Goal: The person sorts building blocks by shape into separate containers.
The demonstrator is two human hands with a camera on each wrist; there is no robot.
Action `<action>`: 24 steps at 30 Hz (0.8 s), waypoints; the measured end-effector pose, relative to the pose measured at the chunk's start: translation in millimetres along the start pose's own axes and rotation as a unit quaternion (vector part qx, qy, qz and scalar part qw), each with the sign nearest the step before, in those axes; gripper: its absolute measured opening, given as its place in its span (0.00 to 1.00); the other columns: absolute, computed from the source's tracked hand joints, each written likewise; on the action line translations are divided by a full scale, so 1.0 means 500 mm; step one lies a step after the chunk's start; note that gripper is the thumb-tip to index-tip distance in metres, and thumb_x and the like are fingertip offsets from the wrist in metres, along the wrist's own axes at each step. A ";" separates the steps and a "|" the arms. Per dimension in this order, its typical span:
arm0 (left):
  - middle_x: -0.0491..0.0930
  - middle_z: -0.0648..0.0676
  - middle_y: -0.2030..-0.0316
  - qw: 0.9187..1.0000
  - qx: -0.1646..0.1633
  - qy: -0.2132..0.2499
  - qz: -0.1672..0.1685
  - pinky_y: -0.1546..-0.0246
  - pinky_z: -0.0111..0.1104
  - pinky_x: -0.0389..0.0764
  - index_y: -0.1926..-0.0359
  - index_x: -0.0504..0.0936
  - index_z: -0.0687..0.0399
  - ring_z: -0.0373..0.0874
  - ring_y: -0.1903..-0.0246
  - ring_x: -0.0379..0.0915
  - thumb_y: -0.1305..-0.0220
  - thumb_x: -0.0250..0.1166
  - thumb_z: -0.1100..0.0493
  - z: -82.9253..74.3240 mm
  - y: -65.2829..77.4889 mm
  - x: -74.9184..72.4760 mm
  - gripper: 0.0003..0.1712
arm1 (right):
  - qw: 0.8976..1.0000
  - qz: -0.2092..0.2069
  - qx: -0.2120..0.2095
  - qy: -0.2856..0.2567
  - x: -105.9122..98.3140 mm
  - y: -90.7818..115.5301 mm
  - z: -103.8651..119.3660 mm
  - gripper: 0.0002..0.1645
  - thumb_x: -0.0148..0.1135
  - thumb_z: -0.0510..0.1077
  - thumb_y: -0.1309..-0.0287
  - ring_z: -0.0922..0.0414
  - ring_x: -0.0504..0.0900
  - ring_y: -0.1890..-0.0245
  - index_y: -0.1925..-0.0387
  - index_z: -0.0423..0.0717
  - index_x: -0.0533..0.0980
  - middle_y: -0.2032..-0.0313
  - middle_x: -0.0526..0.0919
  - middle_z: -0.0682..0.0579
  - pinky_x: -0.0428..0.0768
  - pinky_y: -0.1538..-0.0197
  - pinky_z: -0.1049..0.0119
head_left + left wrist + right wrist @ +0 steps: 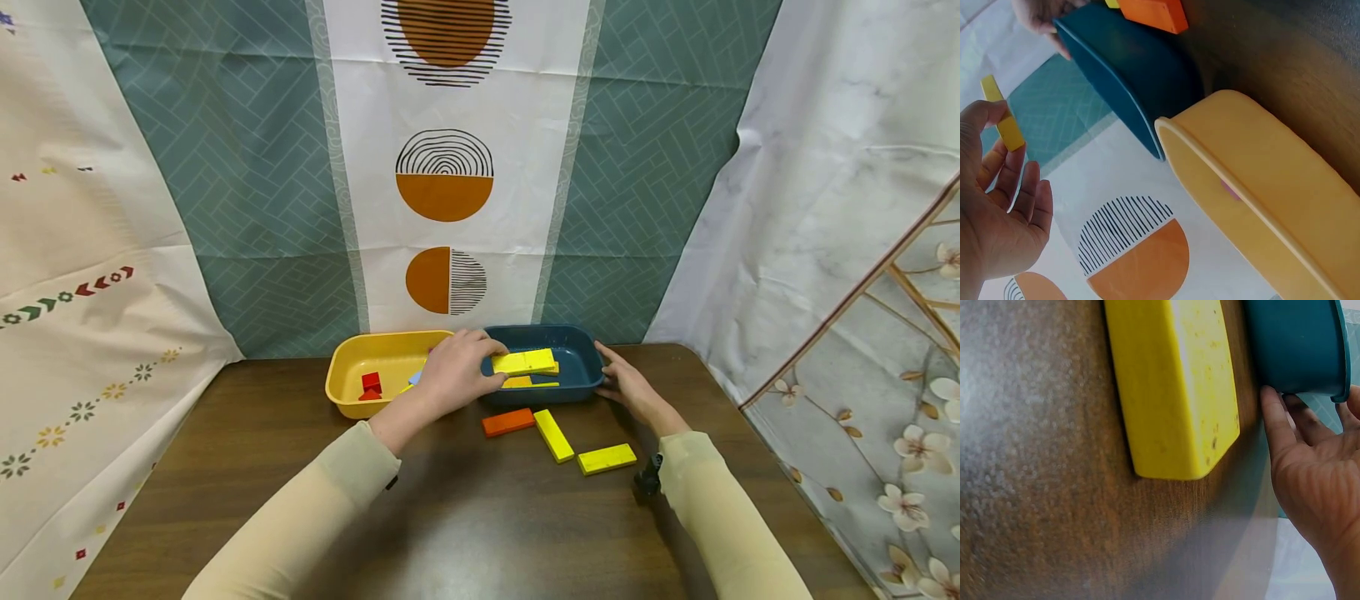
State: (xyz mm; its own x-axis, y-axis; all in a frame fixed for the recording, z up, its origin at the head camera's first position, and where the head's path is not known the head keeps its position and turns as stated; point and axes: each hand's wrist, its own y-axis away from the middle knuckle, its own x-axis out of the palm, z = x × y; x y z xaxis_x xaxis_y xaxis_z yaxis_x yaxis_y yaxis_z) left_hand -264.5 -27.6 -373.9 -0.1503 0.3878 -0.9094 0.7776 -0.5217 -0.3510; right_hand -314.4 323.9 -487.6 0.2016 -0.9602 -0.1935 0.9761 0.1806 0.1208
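Note:
My left hand (pixel 462 371) pinches a yellow block (pixel 523 361) between thumb and fingertips, over the dark blue bin (pixel 576 392). In the left wrist view, the same yellow block (pixel 1004 115) sticks out past both sides of the pinch, and the other fingers are loosely bent. Inside the blue bin lie more yellow pieces (pixel 517 382), partly hidden under the held block. At the bin's right end is my right hand (pixel 630 388). The right wrist view shows its fingers (pixel 1280 425) fairly straight, with the tips against the bin's end wall (pixel 1297 350).
A yellow bin (pixel 348 406) with red blocks (pixel 371 385) and a bit of blue stands left of the blue one. In front lie an orange block (pixel 507 422) and two yellow blocks, one slanted (pixel 553 436), one nearer the right forearm (pixel 607 459). Patterned cloth (pixel 255 167) hangs behind.

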 end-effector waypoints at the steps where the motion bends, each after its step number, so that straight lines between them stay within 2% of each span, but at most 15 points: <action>1: 0.81 0.46 0.58 1.000 -0.002 -0.001 0.001 0.58 0.33 0.74 0.47 0.88 0.45 0.43 0.59 0.69 0.39 0.74 0.45 0.001 -0.002 -0.001 0.21 | 1.000 0.001 -0.001 -0.001 0.000 0.001 0.000 0.40 0.34 0.38 0.26 0.35 0.54 0.25 0.17 0.58 0.42 0.19 0.34 0.42 0.61 0.29 0.38; 11: 0.81 0.47 0.55 0.999 -0.030 -0.001 0.014 0.56 0.34 0.74 0.45 0.87 0.45 0.44 0.58 0.69 0.38 0.73 0.46 0.012 -0.023 0.001 0.21 | 1.000 0.002 -0.005 0.001 -0.002 -0.001 0.001 0.40 0.34 0.38 0.26 0.36 0.54 0.25 0.17 0.57 0.42 0.19 0.35 0.42 0.62 0.29 0.39; 18: 0.81 0.48 0.58 0.999 -0.033 -0.007 0.015 0.61 0.34 0.73 0.46 0.88 0.47 0.44 0.62 0.68 0.38 0.72 0.47 0.021 -0.038 0.002 0.21 | 1.000 0.002 0.001 0.004 -0.003 -0.004 0.001 0.40 0.34 0.38 0.26 0.35 0.54 0.25 0.17 0.57 0.42 0.19 0.34 0.41 0.63 0.30 0.39; 24: 0.82 0.47 0.55 0.999 -0.036 -0.021 0.017 0.59 0.34 0.74 0.46 0.88 0.47 0.44 0.60 0.69 0.37 0.71 0.46 0.027 -0.049 0.011 0.21 | 1.000 0.002 -0.002 0.005 -0.002 0.000 0.000 0.40 0.34 0.38 0.26 0.35 0.53 0.25 0.17 0.57 0.42 0.19 0.34 0.41 0.61 0.29 0.38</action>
State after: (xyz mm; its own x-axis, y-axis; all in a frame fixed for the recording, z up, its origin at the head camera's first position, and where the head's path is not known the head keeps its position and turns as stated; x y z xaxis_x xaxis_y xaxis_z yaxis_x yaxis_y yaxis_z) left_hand -292.4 -22.9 -373.2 -0.1474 0.3379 -0.9296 0.8242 -0.4776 -0.3043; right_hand -314.6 324.6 -487.4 0.2057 -0.9572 -0.2038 0.9758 0.1848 0.1172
